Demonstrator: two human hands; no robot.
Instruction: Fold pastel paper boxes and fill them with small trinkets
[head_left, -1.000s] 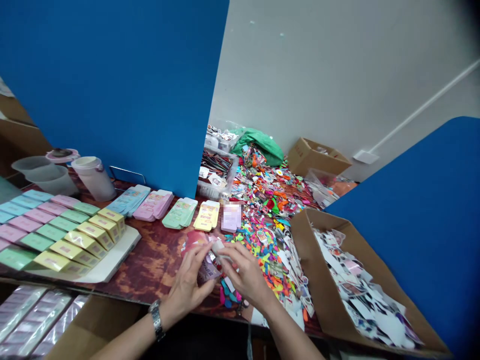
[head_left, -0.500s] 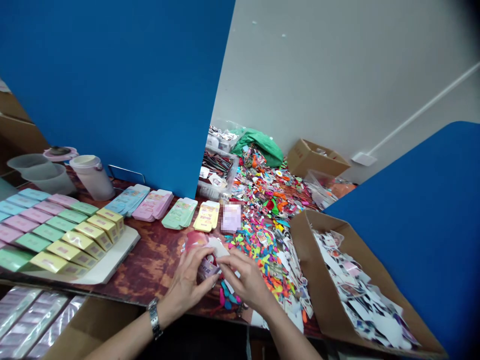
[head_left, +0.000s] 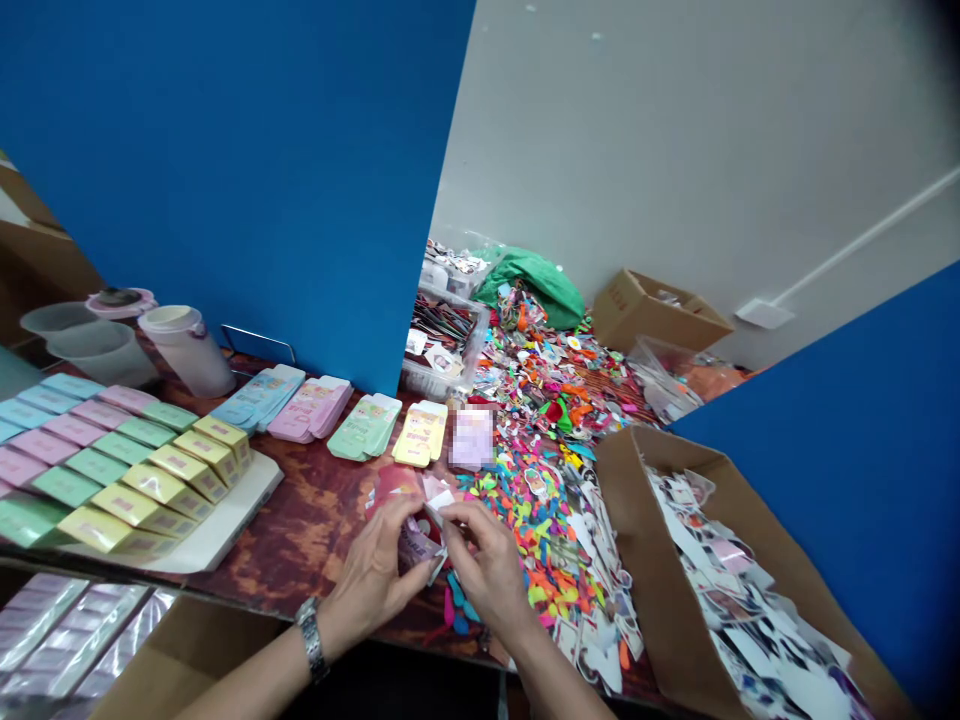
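Note:
My left hand (head_left: 379, 572), with a metal watch on its wrist, curls round a small pink-purple packet (head_left: 416, 545) near the front edge of the brown table (head_left: 315, 525). Opposite it, my right hand (head_left: 487, 570) pinches a small white piece (head_left: 441, 500) at the packet's top. Both hands are closed and touch the same packet. A reddish card (head_left: 394, 483) lies just behind them. Right of the hands spreads a heap of colourful small pieces (head_left: 540, 490).
Rows of pastel boxes (head_left: 112, 465) sit on a white tray at left; fanned flat cartons (head_left: 337, 415) lie behind. Plastic jugs (head_left: 184, 345) stand far left. An open cardboard box (head_left: 660, 560) of printed cards is at right, between blue partitions (head_left: 262, 180).
The hands have drawn closer together over the packet, the right fingers now pinching the white piece at its top. The view has shifted slightly.

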